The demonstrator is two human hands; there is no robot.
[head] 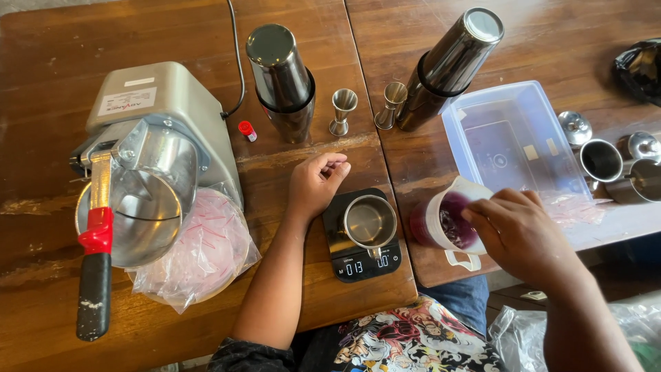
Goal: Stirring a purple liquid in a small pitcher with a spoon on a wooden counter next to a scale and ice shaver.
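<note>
On a wooden worktop (pixel 55 55), an empty metal cup (pixel 370 222) sits on a small scale (pixel 361 238); the left hand (pixel 315 184) rests loosely curled beside it, while the right hand's (pixel 521 234) fingers clasp a white jug (pixel 447 222) of purple liquid, seemingly not yet poured.

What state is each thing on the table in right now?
Scale: on, display lit, steel cup on it.
Steel cup: upright, looks empty.
Jug: holds purple liquid, tilted, right hand on its rim.
Left hand: loosely curled, holding nothing.
Plastic tub: open, no lid.
Two shakers: closed, tin over tin.
Two jiggers: upright.
Ice shaver: handle down.
</note>
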